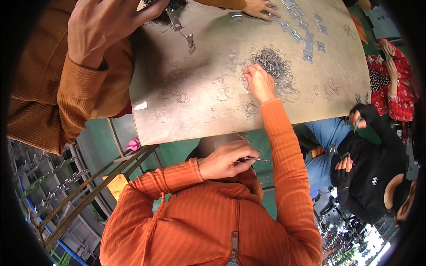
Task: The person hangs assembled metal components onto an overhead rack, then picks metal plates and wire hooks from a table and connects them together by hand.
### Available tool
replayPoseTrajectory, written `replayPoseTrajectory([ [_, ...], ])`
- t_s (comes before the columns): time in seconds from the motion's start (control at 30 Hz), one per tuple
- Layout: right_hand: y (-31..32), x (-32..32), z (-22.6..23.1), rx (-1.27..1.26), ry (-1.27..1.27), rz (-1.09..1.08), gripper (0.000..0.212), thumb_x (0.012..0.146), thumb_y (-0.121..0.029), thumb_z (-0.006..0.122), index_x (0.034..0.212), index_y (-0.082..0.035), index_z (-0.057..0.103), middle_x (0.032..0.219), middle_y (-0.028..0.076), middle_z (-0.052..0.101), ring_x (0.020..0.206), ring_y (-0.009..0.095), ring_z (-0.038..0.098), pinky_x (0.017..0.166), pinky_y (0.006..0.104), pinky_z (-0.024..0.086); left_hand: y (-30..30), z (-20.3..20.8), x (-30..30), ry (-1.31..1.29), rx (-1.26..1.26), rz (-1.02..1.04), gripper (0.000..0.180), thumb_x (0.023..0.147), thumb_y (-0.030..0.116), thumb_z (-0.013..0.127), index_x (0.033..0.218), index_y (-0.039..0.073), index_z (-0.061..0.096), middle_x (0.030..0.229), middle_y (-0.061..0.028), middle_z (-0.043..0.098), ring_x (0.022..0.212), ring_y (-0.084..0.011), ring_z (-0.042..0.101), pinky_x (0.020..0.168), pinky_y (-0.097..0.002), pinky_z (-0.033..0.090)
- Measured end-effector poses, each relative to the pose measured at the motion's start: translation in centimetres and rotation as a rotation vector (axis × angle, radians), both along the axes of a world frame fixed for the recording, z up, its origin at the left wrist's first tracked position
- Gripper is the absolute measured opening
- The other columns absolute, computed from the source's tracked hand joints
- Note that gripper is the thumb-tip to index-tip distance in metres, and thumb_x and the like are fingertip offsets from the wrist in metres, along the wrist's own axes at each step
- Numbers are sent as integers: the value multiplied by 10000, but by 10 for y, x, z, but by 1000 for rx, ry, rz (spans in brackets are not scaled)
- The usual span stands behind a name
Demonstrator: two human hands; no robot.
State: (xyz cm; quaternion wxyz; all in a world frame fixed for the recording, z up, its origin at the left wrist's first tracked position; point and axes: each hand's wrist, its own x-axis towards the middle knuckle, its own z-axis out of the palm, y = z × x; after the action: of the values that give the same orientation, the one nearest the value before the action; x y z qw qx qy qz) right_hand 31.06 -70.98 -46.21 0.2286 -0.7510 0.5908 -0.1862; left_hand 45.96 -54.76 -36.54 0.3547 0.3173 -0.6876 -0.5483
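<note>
Pinching a thin metal piece (257, 158), the left hand (227, 160) is held in front of the orange zip sweater (199, 221), just off the near table edge; fingers are closed, and the piece is seen nearly edge-on. The right hand (260, 83) is stretched over the metal-topped table (199, 124), fingers narrowed together at the near left side of a heap of grey bent wire hooks (277, 71). Whether a hook is gripped there cannot be told. Loose hooks (179, 95) are strewn thinly around the heap. To the left, a co-worker's hand (102, 31) with a brown corduroy cuff (82, 77) is raised over the table; linked metal plates (191, 43) are seen hanging beside it. To the right, small metal parts are held by a person in black (368, 164). Beyond the heap, flat metal plates (307, 44) are spread out, some overlapping. Near them, another co-worker's hand (262, 9) is laid on the far tabletop.
</note>
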Motion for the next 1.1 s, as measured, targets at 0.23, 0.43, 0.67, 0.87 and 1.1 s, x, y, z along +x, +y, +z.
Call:
replayPoseTrajectory([
  [0.23, -33, 13, -8, -36, 401, 391, 134, 827, -65, 499, 881, -10, 608, 853, 145, 603, 785, 276, 643, 688, 396, 513, 1, 1, 3, 5, -5, -16, 186, 772, -22, 650, 940, 37, 595, 905, -99, 635, 790, -241, 613, 681, -323, 500],
  [0.43, -32, 12, -10, -92, 541, 563, 168, 851, -97, 472, 927, 3, 584, 907, 145, 594, 851, 279, 618, 736, 386, 510, 4, -3, 3, 32, -27, 11, 188, 772, -11, 647, 941, 47, 591, 871, -90, 613, 767, -244, 600, 655, -334, 495],
  [0.67, -25, -12, 8, 54, 204, 293, 109, 790, -82, 625, 897, -97, 614, 907, 94, 597, 835, 292, 611, 724, 395, 491, 7, -5, 6, 63, -44, 28, 194, 771, 7, 649, 948, 51, 581, 832, -82, 589, 747, -249, 581, 642, -338, 486],
  [0.87, -27, 11, -1, 40, 148, 138, 88, 797, -171, 652, 841, -96, 665, 894, 82, 630, 814, 293, 623, 715, 399, 493, 7, -4, 6, 51, -43, 10, 177, 775, -9, 651, 940, 30, 602, 851, -98, 623, 771, -243, 612, 657, -324, 508],
  [1.1, -25, 43, -15, 103, 261, -20, 182, 813, -229, 651, 859, -53, 663, 944, 137, 641, 870, 323, 618, 732, 410, 483, 9, -4, 7, 16, -17, 27, 169, 777, -10, 650, 935, 25, 600, 865, -102, 624, 785, -244, 614, 672, -326, 508],
])
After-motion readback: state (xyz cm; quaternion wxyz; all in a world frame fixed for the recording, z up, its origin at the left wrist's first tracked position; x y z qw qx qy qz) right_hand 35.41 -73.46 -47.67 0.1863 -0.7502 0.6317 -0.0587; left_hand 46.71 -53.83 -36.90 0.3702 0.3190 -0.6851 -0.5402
